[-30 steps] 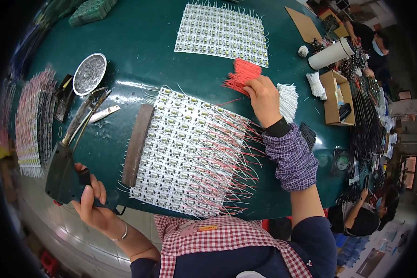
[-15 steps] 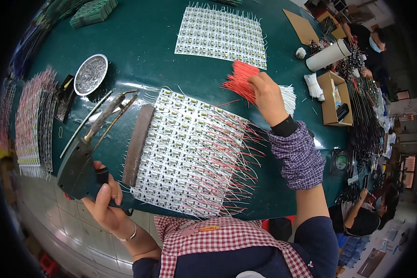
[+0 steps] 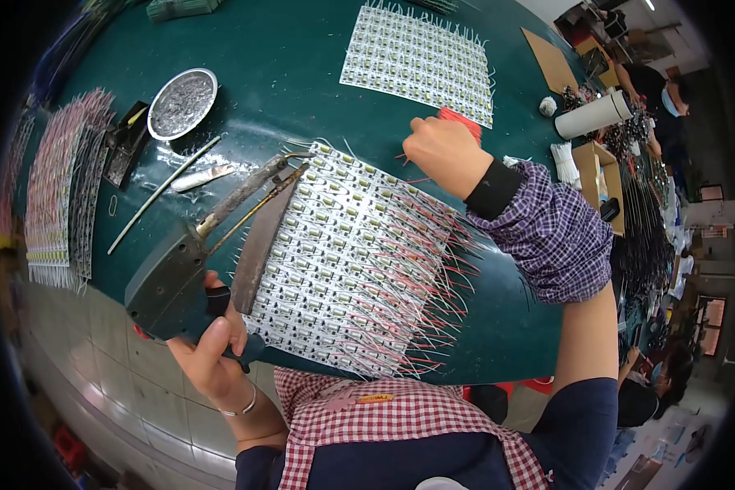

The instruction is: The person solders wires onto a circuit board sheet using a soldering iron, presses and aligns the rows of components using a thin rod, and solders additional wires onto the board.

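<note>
My left hand (image 3: 212, 355) is wrapped round the grip of a dark soldering gun (image 3: 167, 282). The gun's bent metal tip reaches over the upper left corner of a white circuit board panel (image 3: 335, 245). Rows of small components cover the panel, and red and white wires stick out along its right side. A brown bar (image 3: 261, 253) lies on its left edge. Above the panel, my right hand (image 3: 449, 157) is closed, a thin red wire showing at its fingertips, which are mostly hidden. Behind it is a bundle of red wires (image 3: 463, 121), partly covered.
A second board panel (image 3: 420, 65) lies farther back. At left are a bowl of grey metallic bits (image 3: 182, 104), a pale rod (image 3: 163, 194) and stacked wired boards (image 3: 57, 196). To the right stand a white cylinder (image 3: 592, 116) and a cardboard box (image 3: 600, 175). Other people work at far right.
My right hand has come away from the red wire bundle, moving left toward the panel. The soldering gun in my left hand has moved right, its tip now over the panel's corner.
</note>
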A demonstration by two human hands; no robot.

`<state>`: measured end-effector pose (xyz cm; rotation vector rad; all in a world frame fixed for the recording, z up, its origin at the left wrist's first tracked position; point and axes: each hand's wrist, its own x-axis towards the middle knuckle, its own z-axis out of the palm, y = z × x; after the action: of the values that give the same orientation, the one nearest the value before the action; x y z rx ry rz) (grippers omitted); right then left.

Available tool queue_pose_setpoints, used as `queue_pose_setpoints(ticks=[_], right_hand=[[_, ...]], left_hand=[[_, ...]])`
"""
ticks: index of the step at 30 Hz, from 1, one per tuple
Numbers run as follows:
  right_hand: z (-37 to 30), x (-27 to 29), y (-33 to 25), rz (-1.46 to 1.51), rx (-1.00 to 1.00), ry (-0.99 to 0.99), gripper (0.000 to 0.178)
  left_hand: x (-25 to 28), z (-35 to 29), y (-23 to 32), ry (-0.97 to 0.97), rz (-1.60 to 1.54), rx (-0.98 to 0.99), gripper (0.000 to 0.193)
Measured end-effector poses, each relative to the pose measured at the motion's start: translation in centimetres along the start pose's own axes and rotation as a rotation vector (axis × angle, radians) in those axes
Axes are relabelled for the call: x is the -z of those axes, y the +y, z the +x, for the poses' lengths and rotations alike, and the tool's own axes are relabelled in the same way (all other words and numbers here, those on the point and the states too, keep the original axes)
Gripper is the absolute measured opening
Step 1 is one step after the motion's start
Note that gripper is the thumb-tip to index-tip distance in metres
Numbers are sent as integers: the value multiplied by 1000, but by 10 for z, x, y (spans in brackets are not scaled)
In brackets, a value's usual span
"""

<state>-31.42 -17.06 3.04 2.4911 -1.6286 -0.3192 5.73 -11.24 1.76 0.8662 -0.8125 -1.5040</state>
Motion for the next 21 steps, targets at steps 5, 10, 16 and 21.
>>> queue_pose_setpoints(ticks=[5,10,16,21], right_hand=[[13,3,-12,-164,-2,-151,5],[17,16,-10,-188,-9,-139,7],[19,5,-13,-373,86,-82,14],[20,-6,-24,-386,147,-157,15]], left_hand=[[2,-3,3,41,-24,-4,64],[4,-1,0,65,-35,-10,63],[-1,3,-3,58,-51,-3,62],[-3,2,-4,24,-55,4,63]])
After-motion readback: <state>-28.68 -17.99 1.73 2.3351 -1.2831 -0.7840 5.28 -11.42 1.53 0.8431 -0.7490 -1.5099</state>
